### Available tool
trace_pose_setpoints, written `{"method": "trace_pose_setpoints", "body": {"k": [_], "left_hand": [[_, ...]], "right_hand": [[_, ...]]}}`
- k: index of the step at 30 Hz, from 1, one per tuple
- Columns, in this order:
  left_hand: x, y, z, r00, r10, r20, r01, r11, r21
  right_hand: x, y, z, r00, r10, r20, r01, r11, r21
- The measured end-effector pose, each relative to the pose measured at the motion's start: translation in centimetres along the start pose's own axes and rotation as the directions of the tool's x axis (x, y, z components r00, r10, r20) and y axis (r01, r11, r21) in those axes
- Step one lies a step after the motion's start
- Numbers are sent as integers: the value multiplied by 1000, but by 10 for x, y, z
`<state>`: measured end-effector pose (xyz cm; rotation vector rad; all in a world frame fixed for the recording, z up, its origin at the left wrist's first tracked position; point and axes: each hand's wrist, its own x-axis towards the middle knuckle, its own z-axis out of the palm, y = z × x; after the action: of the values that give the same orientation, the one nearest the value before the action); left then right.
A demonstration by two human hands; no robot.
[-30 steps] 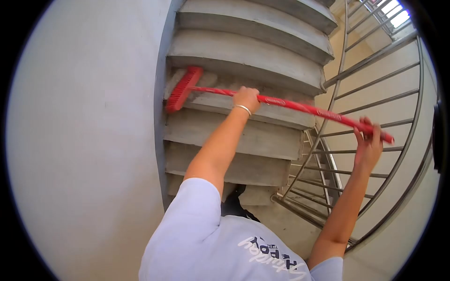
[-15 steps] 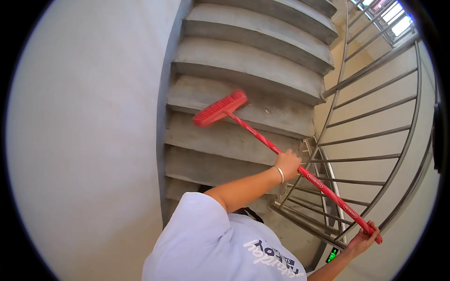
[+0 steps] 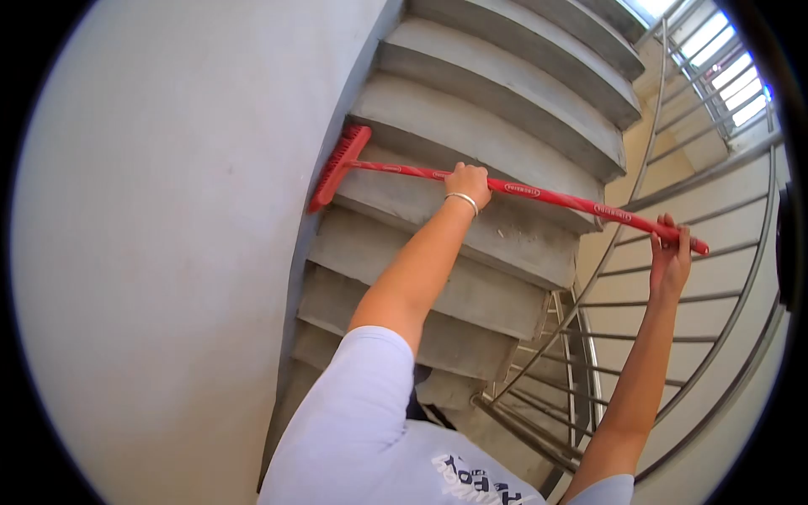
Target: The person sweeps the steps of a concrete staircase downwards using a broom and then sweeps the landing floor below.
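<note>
A red broom (image 3: 560, 199) lies slantwise across the view, its bristled head at the left against the foot of the wall, over a concrete step (image 3: 383, 192). Around the middle of its handle, my left hand (image 3: 469, 185) is closed, with a pale bracelet at the wrist. My right hand (image 3: 671, 252) grips the handle close to its far end, beside the railing. Small bits of debris (image 3: 513, 234) lie on a step below the handle.
A pale wall (image 3: 168, 236) runs along the left side of the stairs (image 3: 471, 93). Metal railings (image 3: 715, 215) curve down the right side. Bright window light (image 3: 736, 80) shows at the top right.
Compared with half a second ago, the broom head has moved left to the wall and up. Both hands have risen with the handle, my left hand also leftward. The view has shifted and turned slightly.
</note>
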<state>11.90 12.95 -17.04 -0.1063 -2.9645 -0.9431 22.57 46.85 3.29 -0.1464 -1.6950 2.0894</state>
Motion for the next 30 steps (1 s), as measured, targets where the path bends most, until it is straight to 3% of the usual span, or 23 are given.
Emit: {"method": "trace_pose_setpoints", "body": {"k": [3,6,9,15,17,19,21,23,26,28,30], "left_hand": [[47,-5,10,996,-40,84,38,999,23],[46,0,-1,972,-69,224,77,997,-28],[23,14,-15,962,-47,267,55,998,-22],[-15,36,-39,989,11,150,-11,1000,3],[5,12,-24,1000,23,3,-23,999,32],[18,-9,-9,999,32,-3,-32,999,-1],[17,-8,9,998,55,4,-54,998,-42],[5,3,25,995,6,96,0,999,-53],[-24,25,26,971,98,219,-87,995,-58],[-46,41,56,944,215,248,-215,976,-27],[-80,60,61,850,291,439,-306,951,-40]], "right_hand": [[70,4,19,999,18,42,-15,997,-70],[80,-13,50,998,57,7,-55,985,-165],[86,-32,30,996,84,-18,-86,980,-179],[67,-66,-16,999,35,7,-33,990,-135],[52,-37,4,994,27,108,-18,996,-84],[34,-4,32,999,-15,31,18,996,-92],[21,-13,47,998,37,-50,-44,989,-139],[-3,-22,28,996,41,-84,-54,987,-154],[-63,-44,8,979,2,-205,-36,986,-165],[-111,-50,-33,926,-66,-371,11,989,-149],[-174,-64,-58,817,-146,-558,14,972,-234]]}}
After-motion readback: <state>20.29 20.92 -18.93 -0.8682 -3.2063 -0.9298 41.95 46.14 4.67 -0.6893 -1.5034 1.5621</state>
